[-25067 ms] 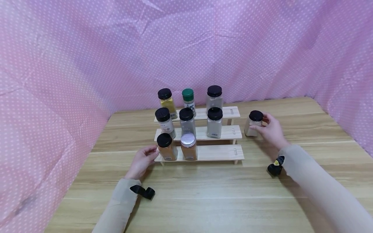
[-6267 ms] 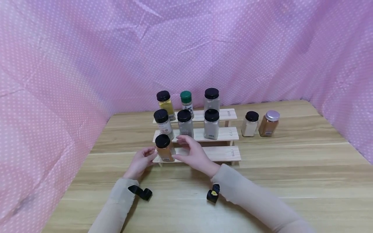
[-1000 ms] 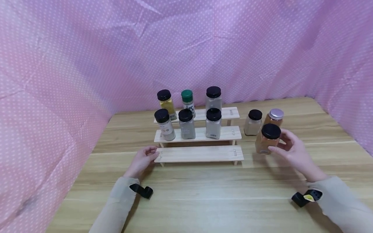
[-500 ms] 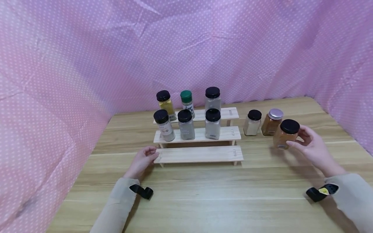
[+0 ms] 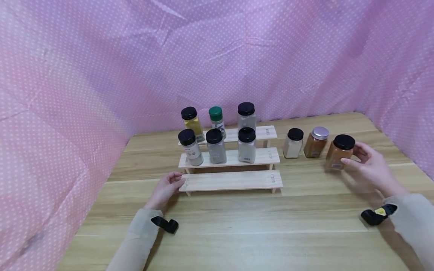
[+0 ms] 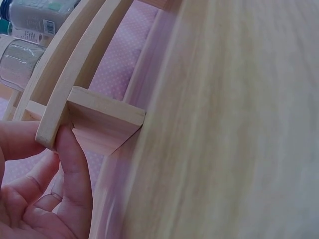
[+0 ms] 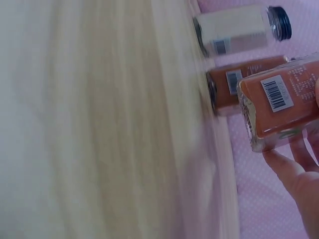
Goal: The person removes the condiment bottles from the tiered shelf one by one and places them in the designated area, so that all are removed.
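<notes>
At the right of the head view, my right hand point(image 5: 374, 167) grips a spice jar point(image 5: 339, 157) of orange powder with a black lid. In the right wrist view, this jar point(image 7: 281, 99) is slightly tilted, its barcode label showing and its base close over the table. My left hand point(image 5: 165, 190) pinches the left end of the lowest board of a three-step wooden spice rack point(image 5: 230, 181). Thumb and finger close on the board's end point(image 6: 47, 132) in the left wrist view. That lowest step is bare.
To the held jar's left stand a silver-lidded jar point(image 5: 316, 143) of reddish-brown powder and a black-lidded jar point(image 5: 293, 143) of pale powder. Several jars, one green-capped point(image 5: 217, 119), fill the rack's upper two steps. Pink dotted cloth point(image 5: 217, 56) hangs behind the wooden table point(image 5: 237, 233).
The pale, silver-lidded and orange-powder jars have gone from rack to table side over the frames. Lately my right hand has carried the orange-powder jar rightward past the other two. My left hand stays put.
</notes>
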`<state>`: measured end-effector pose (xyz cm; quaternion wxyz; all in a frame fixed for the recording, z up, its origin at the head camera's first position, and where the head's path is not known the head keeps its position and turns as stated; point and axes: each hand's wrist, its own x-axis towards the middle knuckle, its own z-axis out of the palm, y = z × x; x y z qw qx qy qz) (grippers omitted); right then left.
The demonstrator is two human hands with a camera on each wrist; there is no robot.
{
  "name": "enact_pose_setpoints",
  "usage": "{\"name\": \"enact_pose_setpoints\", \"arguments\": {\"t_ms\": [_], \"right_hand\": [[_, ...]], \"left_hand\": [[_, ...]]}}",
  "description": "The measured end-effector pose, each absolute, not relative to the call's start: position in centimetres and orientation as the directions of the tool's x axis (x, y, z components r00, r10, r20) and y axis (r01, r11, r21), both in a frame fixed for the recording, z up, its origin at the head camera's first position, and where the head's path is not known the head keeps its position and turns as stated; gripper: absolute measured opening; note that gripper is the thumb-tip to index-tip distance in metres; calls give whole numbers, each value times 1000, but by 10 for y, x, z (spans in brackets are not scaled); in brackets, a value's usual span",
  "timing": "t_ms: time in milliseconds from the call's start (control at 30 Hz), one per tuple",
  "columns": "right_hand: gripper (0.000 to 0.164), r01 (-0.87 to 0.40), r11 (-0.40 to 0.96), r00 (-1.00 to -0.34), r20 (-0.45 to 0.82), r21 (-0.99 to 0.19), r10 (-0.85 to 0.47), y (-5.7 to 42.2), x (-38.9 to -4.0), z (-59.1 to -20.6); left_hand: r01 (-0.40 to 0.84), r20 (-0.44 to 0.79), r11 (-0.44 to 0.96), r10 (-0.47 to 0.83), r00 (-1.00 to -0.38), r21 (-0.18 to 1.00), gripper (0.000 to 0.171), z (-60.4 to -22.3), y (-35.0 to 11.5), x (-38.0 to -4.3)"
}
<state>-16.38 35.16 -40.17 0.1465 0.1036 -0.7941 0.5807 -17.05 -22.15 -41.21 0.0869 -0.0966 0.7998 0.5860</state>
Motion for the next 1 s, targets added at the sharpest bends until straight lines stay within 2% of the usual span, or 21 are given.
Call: {"name": "enact_pose_setpoints", "arguments": {"t_ms": [500, 600, 700, 833, 1000], "right_hand": [[51, -238, 447, -959, 281, -862, 30, 368, -178, -410], [58, -215, 476, -966, 258, -853, 25, 371, -181, -411], [64, -208, 472, -970, 244, -857, 16, 373, -185, -412], [63, -217, 452, -969, 248, -865, 8, 377, -190, -415], [51, -239, 414, -964, 266, -878, 8, 380, -195, -418]], "left_hand": [[-247, -246, 296, -42, -968, 923, 25, -411, -221, -169], [-251, -249, 297, -44, -967, 921, 25, -410, -221, -168], [-253, -250, 291, -48, -967, 923, 24, -410, -221, -168], [-244, -242, 279, -41, -969, 929, 23, -411, -221, -167], [-245, -242, 269, -47, -969, 931, 22, -412, -221, -168]]}}
